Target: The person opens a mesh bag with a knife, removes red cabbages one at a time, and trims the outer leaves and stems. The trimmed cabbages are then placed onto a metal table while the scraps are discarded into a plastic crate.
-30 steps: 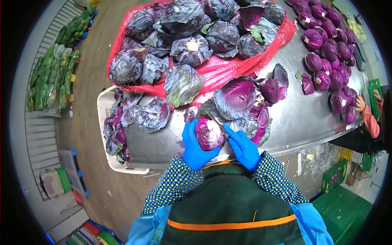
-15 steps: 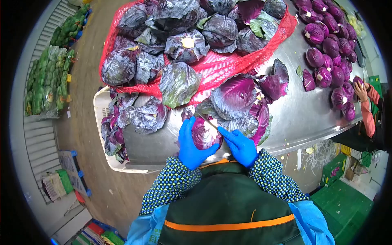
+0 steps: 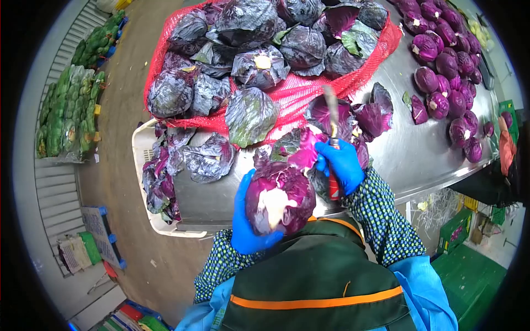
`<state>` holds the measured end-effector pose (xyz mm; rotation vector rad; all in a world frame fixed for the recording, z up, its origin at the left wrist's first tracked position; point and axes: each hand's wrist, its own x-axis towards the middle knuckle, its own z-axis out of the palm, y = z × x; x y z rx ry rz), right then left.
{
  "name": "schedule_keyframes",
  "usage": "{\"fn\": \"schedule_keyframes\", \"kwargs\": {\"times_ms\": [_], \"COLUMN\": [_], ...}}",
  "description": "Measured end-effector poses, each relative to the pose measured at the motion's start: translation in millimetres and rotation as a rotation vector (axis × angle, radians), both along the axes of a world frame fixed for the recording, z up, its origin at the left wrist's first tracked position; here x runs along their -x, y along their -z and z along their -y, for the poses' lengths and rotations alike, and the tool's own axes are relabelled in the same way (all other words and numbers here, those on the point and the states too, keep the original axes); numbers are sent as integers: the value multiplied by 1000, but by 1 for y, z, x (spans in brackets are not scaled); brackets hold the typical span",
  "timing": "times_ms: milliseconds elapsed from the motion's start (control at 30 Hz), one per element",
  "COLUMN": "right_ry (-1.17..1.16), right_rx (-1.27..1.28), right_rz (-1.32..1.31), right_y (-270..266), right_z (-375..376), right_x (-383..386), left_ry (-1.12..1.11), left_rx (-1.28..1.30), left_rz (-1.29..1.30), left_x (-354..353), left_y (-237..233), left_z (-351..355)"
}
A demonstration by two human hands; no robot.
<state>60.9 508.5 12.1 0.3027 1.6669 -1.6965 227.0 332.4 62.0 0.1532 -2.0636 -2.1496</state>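
Note:
My left hand (image 3: 247, 220), in a blue glove, cups a red cabbage head (image 3: 280, 198) close to my chest, its pale cut stem facing me. My right hand (image 3: 342, 164), also blue-gloved, grips a knife (image 3: 332, 113) with the blade pointing away from me, and pinches a loose purple leaf (image 3: 305, 153) that peels off the top of the head. Both hands are over the near edge of the steel table (image 3: 408, 160).
A red mesh sack (image 3: 298, 91) of dark untrimmed cabbages lies across the table's far side. Cut leaves (image 3: 370, 118) lie mid-table; trimmed purple heads (image 3: 447, 71) fill the right. A white crate (image 3: 144, 165) of discarded leaves stands left. Another person's hand (image 3: 503, 124) is at the far right.
I lifted the cabbage off the table toward my chest with my left hand. My right hand rose with the knife, pulling an outer leaf away. The other person's hand drew back.

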Motion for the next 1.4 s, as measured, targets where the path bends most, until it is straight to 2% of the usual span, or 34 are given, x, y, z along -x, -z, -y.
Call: {"fn": "schedule_keyframes", "kwargs": {"times_ms": [67, 133, 167, 200, 233, 267, 300, 333, 400, 433, 467, 500, 533, 600, 633, 667, 700, 733, 767, 800, 833, 867, 933, 967, 1000, 1067, 1100, 1133, 1167, 1200, 1267, 1300, 1333, 1400], "right_ry": [281, 10, 81, 81, -2, -86, -92, -127, -160, -130, -100, -13, -41, 80, 79, 46, 16, 25, -13, -46, -83, -82, -296, -321, -188, 77, 86, -40, -175, -261, -104, 180, 141, 247], "right_rx": [346, 886, 841, 843, 718, 589, 589, 533, 478, 571, 663, 688, 1076, 1136, 1139, 1043, 948, 931, 930, 921, 880, 870, 622, 461, 277, 244, 239, 101, -41, -22, 240, 158, 110, 293], "right_rz": [156, 422, 547, 545, 408, 272, 269, 208, 151, 252, 351, 463, 730, 829, 829, 675, 519, 458, 332, 207, 103, 121, 24, 34, 67, -491, -486, -774, -1054, -1137, -893, -414, -230, -125], "right_y": [-43, -39, -46, -46, -47, -48, -52, -58, -52, -30, -8, 11, 37, 21, 12, 2, -9, -21, -35, -42, -26, -28, -43, -57, -75, -71, -75, -99, -112, -113, -106, -116, -137, -134], "right_z": [5, -27, -21, -22, -23, -25, -27, -30, -37, -43, -48, -53, -58, -53, -50, -48, -44, -41, -39, -37, -46, -48, -48, -46, -37, -22, -20, -11, -3, 4, 16, 9, 8, -4], "right_x": [-17, -36, -53, -52, -49, -47, -45, -44, -47, -53, -59, -68, -75, -82, -81, -77, -72, -67, -60, -56, -55, -58, -47, -38, -36, -43, -45, -41, -39, -37, -30, -36, -21, -11], "left_ry": [-50, -191, -227, -258, -255, -170, -90, -97, 307, 252, 254, 99, -54, -117, -55, 8, -52, 65, -115, -18, 123, 109, 109, 43, 46, -141, -167, -193, -171, -145, -139, -139, -147, -138], "left_rx": [447, 374, 419, 462, 464, 641, 816, 815, 1023, 1109, 1111, 936, 746, -106, -309, -513, -766, -876, -980, -1222, -1489, -1503, -1193, -1216, -1202, -620, -395, -180, 165, 515, 513, 500, 504, 39], "left_rz": [-78, -180, -216, -250, -253, -147, -37, -36, -228, -485, -484, -142, 188, 396, 534, 668, 675, 697, 486, 466, 485, 493, 520, 555, 540, 307, 176, 135, 77, 8, -54, -102, -103, -113], "left_x": [12, 18, 21, 26, 32, 41, 48, 54, 62, 68, 71, 74, 79, 106, 101, 95, 75, 40, 44, 32, 16, 12, 9, 8, 11, 13, 16, 16, 16, 16, 18, 18, 17, 15], "left_y": [-35, -24, -26, -30, -42, -62, -72, -73, -75, -73, -70, -65, -59, -25, 7, 44, 82, 154, 70, 37, 12, 1, -10, -8, -12, -23, -19, -21, -24, -28, -32, -33, -33, -30], "left_z": [-4, -18, -19, -18, -17, -13, -7, -1, 12, 12, 18, 28, 38, 58, 68, 76, 73, 90, 35, 16, 6, -5, -23, -19, -17, -19, -16, -16, -13, -9, -2, -1, 0, 4]}}
